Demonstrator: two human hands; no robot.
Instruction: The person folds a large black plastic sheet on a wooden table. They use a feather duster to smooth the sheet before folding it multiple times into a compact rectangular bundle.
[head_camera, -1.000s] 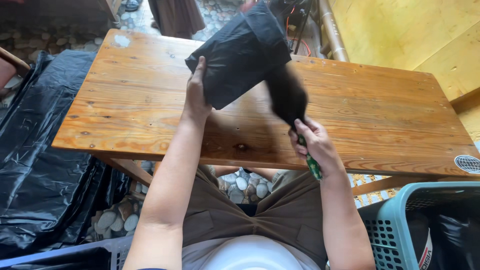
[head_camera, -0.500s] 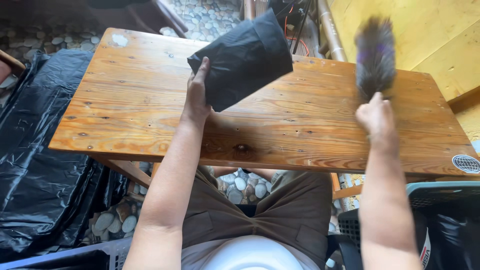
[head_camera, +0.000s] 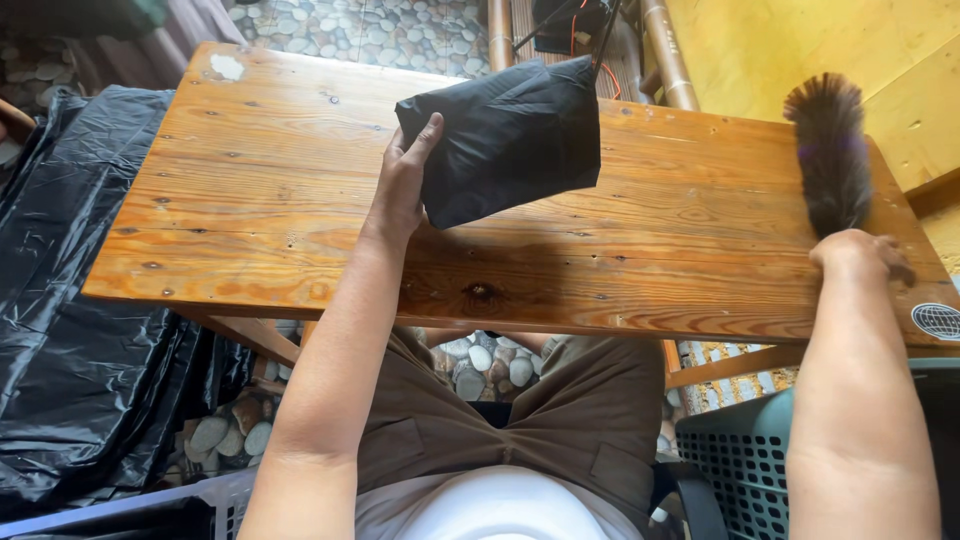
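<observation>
Pebbled floor shows beyond and beneath a long wooden tabletop, its planks orange-brown and knotted, with a small round sticker near its right front corner. Black plastic sheeting lies heaped to the left of it, and a grey-green latticed basket stands at the lower right beside the person's brown shorts.

The left hand holds a black folded pouch up above the middle of the tabletop, tilted, thumb on the near face and the other fingers wrapped behind it out of sight, so it is gripped between them. This hold and the pouch's place match half a second ago and a second ago.

The right hand is closed in a fist around the handle of a dark feather duster, fingers pressed together around it. The duster's bushy head stands upright over the right end of the tabletop, well apart from the pouch. A second ago that hand was near the middle, with the duster's head against the pouch's lower right edge. Half a second ago it had swung out to the right and was raised; now it sits lower and nearer the front edge, with the feathers close above the wood, though whether they touch it cannot be told.
</observation>
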